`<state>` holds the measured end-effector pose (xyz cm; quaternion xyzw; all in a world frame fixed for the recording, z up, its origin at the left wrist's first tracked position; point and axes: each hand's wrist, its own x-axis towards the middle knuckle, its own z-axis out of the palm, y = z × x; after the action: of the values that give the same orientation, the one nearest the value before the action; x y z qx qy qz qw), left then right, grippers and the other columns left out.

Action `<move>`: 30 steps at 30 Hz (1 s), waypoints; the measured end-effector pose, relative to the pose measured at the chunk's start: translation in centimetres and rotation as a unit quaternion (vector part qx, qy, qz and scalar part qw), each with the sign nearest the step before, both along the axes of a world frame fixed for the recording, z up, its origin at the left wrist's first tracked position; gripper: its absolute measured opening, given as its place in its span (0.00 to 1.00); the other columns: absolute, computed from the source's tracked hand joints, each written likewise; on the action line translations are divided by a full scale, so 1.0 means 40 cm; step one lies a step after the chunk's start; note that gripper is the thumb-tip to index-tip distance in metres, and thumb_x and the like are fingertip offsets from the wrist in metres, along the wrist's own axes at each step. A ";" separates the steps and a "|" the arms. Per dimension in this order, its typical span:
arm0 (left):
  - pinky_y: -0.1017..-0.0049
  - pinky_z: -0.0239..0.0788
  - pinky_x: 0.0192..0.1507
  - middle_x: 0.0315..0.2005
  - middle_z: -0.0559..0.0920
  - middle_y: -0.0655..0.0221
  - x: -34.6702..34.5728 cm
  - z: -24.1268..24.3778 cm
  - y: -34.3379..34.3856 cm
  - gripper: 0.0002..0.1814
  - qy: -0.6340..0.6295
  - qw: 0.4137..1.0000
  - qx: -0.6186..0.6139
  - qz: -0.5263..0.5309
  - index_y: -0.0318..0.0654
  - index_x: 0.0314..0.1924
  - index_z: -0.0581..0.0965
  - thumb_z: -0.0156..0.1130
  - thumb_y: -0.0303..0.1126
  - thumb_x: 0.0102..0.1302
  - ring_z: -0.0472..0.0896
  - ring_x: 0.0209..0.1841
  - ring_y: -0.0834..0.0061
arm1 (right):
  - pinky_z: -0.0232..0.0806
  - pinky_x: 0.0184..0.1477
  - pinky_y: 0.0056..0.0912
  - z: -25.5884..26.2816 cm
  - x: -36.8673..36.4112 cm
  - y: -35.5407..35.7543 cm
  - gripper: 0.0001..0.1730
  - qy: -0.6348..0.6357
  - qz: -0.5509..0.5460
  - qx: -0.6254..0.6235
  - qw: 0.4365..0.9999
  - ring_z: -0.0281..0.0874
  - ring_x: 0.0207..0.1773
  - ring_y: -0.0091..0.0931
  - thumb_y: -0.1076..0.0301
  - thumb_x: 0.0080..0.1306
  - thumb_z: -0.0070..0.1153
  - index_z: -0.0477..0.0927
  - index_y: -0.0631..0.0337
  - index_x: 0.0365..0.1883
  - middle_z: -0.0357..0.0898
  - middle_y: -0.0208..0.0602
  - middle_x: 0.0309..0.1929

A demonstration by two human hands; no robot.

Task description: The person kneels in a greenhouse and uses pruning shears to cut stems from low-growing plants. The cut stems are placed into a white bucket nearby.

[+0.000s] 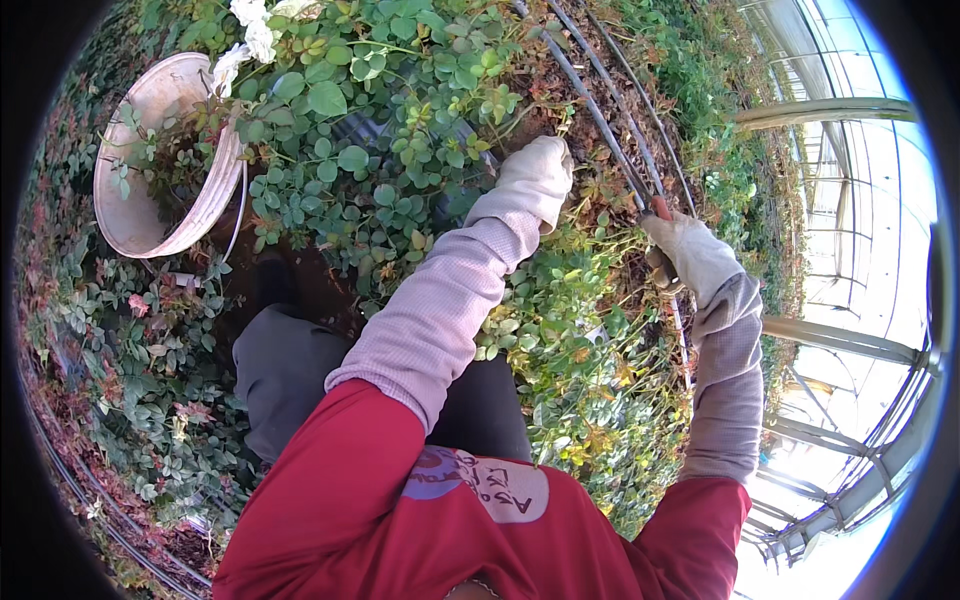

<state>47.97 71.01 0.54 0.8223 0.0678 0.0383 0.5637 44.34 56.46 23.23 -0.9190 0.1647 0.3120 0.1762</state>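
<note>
My left hand (541,169), in a pale work glove, reaches into the rose plants beside the leaf-littered bed (592,172). Its fingers curl in near a thin stem; whether they grip anything is hidden by the glove. To the right, my right hand (688,251) wears a similar glove with dark, soiled fingertips. It is closed around a red-handled tool that looks like pruning shears (660,208), mostly covered by the hand. The dark tip of the tool lies close to the black irrigation pipes (600,124). Leafy rose bushes (390,135) spread left of my left hand.
A whitish plastic bucket (206,206) with a wire handle stands tilted at upper left, leafy stems inside. White roses (259,37) hang over its rim. More rose plants (150,382) line the left. Greenhouse posts (832,112) rise at right.
</note>
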 end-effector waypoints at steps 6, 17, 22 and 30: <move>0.60 0.77 0.48 0.35 0.85 0.57 0.045 -0.048 -0.077 0.12 -0.082 0.996 -0.030 0.002 0.41 0.44 0.82 0.68 0.41 0.71 0.85 0.39 0.52 | 0.77 0.35 0.42 -0.055 0.062 0.030 0.12 0.000 0.575 -0.320 0.753 0.84 0.34 0.43 0.63 0.74 0.54 0.79 0.62 0.47 0.79 0.48 0.30; 0.59 0.78 0.44 0.34 0.85 0.54 0.125 -0.116 -0.144 0.11 -0.041 0.991 0.071 -0.108 0.36 0.37 0.81 0.68 0.37 0.67 0.86 0.39 0.53 | 0.78 0.36 0.47 -0.084 0.004 0.090 0.10 -0.040 0.523 -0.347 0.777 0.86 0.35 0.46 0.72 0.76 0.48 0.80 0.68 0.45 0.83 0.51 0.29; 0.60 0.78 0.45 0.36 0.87 0.59 0.166 -0.153 -0.131 0.07 0.077 0.983 -0.146 -0.076 0.41 0.40 0.83 0.66 0.35 0.72 0.87 0.42 0.58 | 0.79 0.39 0.49 -0.119 0.021 0.113 0.09 -0.060 0.584 -0.368 0.721 0.87 0.38 0.46 0.72 0.72 0.51 0.81 0.67 0.44 0.84 0.52 0.32; 0.60 0.77 0.47 0.39 0.88 0.56 0.040 0.012 0.005 0.11 0.093 0.988 -0.060 -0.107 0.37 0.48 0.82 0.68 0.31 0.68 0.87 0.43 0.57 | 0.78 0.36 0.47 -0.202 0.045 0.104 0.16 -0.128 0.525 -0.399 0.741 0.86 0.35 0.44 0.68 0.75 0.49 0.87 0.64 0.34 0.85 0.49 0.28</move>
<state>49.58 71.19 1.03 0.7896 0.0334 -0.1029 0.6040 46.14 60.61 15.15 -0.8773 -0.2584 0.1403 -0.3794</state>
